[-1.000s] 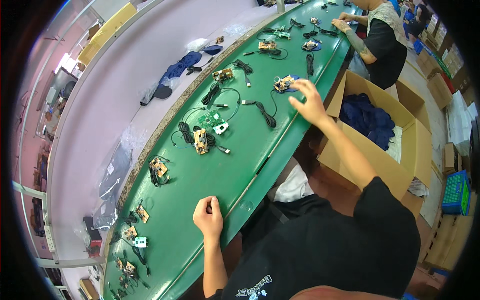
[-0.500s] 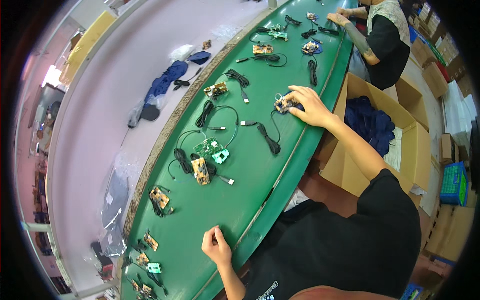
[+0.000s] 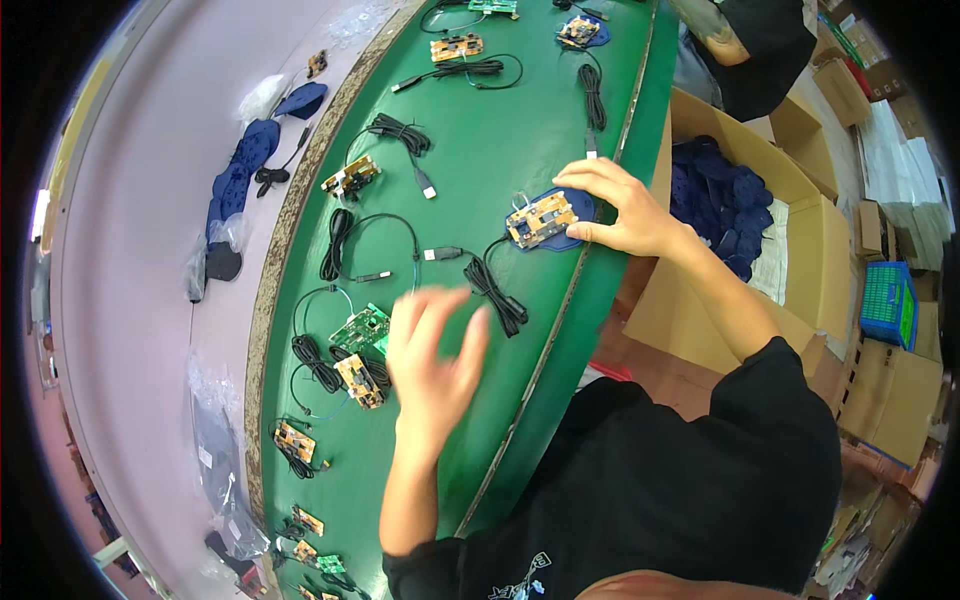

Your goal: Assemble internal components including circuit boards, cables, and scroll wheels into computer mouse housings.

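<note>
A tan circuit board (image 3: 541,222) lies on a dark blue rounded piece (image 3: 583,205) near the belt's right edge. My right hand (image 3: 625,212) grips the right end of this blue piece, thumb on the near side and fingers on the far side. From the board a black cable runs to a coiled bundle (image 3: 495,298) with a USB plug (image 3: 440,254). Over the belt, my left hand (image 3: 432,355) is raised with fingers apart, slightly blurred and holding nothing. It partly covers a green circuit board (image 3: 362,328); a tan board (image 3: 360,381) lies beside that one.
More boards with coiled cables lie along the green belt (image 3: 450,175). Dark blue pieces (image 3: 240,165) and clear plastic bags rest on the pale surface at left. At right, an open carton (image 3: 690,320) holds dark blue pieces. A co-worker's arm (image 3: 715,35) shows at the far right.
My left hand has risen from the near belt edge, moved forward and spread its fingers. My right hand has stayed at the blue piece. The whole view has shifted, with things nearer.
</note>
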A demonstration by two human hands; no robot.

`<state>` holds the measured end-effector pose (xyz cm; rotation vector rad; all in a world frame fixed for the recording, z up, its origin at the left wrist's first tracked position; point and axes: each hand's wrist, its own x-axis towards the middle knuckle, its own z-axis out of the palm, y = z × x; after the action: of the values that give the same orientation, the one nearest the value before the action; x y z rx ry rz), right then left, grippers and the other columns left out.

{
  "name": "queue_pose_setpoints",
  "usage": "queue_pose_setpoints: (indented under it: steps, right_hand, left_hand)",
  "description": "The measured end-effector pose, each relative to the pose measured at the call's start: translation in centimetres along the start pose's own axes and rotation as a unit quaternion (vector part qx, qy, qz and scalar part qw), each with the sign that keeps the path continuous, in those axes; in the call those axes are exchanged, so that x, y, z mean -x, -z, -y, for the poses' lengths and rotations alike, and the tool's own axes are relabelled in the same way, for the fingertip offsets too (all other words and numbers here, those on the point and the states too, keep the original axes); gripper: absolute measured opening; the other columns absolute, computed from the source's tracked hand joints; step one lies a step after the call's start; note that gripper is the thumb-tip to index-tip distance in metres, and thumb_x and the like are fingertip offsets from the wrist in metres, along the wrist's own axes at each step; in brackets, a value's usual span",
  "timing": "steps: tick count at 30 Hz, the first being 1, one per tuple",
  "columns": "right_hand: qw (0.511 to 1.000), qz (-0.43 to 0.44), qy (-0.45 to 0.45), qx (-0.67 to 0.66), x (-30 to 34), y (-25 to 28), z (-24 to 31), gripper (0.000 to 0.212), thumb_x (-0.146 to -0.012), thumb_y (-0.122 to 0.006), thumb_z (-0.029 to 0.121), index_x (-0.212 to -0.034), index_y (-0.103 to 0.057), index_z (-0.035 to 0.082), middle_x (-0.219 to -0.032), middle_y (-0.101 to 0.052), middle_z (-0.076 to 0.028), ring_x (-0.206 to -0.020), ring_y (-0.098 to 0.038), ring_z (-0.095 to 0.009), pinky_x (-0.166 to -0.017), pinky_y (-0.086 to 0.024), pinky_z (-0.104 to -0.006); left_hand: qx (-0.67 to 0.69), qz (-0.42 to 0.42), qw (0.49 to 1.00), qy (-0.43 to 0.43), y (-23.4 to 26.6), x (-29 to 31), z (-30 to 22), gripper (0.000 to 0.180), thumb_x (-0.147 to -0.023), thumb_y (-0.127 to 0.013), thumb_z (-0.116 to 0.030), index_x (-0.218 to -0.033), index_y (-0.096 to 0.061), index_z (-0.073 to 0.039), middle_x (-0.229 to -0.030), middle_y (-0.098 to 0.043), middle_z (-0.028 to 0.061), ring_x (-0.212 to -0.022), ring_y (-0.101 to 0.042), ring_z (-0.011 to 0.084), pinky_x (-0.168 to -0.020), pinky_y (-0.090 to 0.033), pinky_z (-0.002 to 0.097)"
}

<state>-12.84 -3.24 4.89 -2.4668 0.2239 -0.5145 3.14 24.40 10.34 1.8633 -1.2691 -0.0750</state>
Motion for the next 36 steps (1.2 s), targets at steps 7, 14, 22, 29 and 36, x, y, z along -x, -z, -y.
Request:
queue_pose_setpoints:
  steps: [7, 14, 22, 29, 36]
  right_hand:
    - [0.999, 0.005, 0.04, 0.027, 0.0, -0.7, 0.5, 0.041, -0.086, -0.075, 0.024, -0.122, -0.068, 0.008, -0.124, -0.062, -0.01, -0.12, -0.055, -0.031, -0.107, -0.04, -0.045]
    - [0.997, 0.037, 0.041, 0.045, -1.3, 0.1, 0.3, 0.035, -0.084, -0.076, 0.025, -0.115, -0.071, 0.009, -0.12, -0.063, -0.009, -0.116, -0.057, -0.032, -0.104, -0.043, -0.0449]
    - [0.975, 0.021, -0.011, 0.22, -7.0, 3.4, -0.1, 0.03, -0.085, -0.069, 0.015, -0.113, -0.069, 0.007, -0.118, -0.065, -0.011, -0.113, -0.06, -0.033, -0.096, -0.05, -0.0435]
    - [0.991, -0.035, 0.113, 0.061, -9.9, -1.9, 7.5, 0.025, -0.091, -0.067, 0.021, -0.111, -0.068, 0.007, -0.117, -0.064, -0.012, -0.11, -0.063, -0.034, -0.092, -0.052, -0.0431]
    - [0.986, 0.004, 0.165, -0.015, -25.7, -15.3, 14.0, 0.031, -0.089, -0.067, 0.029, -0.114, -0.067, 0.009, -0.117, -0.063, -0.012, -0.109, -0.063, -0.033, -0.092, -0.051, -0.0429]
  left_hand:
    - [-0.178, 0.21, 0.961, 0.013, -6.0, -7.0, -0.5, 0.047, -0.077, -0.083, -0.021, -0.116, -0.067, 0.001, -0.109, -0.067, 0.0144, -0.103, -0.065, 0.0344, -0.089, -0.052, 0.0437]
    - [-0.127, 0.177, 0.975, 0.055, -7.0, -7.2, 1.0, 0.039, -0.072, -0.085, -0.018, -0.105, -0.069, -0.005, -0.099, -0.064, 0.0124, -0.098, -0.064, 0.0332, -0.083, -0.054, 0.0435]
    - [-0.082, 0.022, 0.996, 0.016, -4.4, -5.4, 0.3, 0.053, -0.08, -0.083, -0.026, -0.124, -0.064, -0.001, -0.123, -0.063, 0.0188, -0.11, -0.062, 0.038, -0.094, -0.052, 0.0446]
    - [-0.193, -0.072, 0.977, 0.062, 2.5, 8.9, 1.5, 0.044, -0.082, -0.078, -0.014, -0.122, -0.064, -0.001, -0.13, -0.057, 0.0212, -0.12, -0.056, 0.0398, -0.1, -0.045, 0.0476]
    - [-0.245, -0.051, 0.961, 0.114, 4.6, 16.5, 4.8, 0.049, -0.086, -0.076, -0.023, -0.129, -0.064, -0.002, -0.149, -0.047, 0.022, -0.134, -0.049, 0.038, -0.109, -0.038, 0.0465]
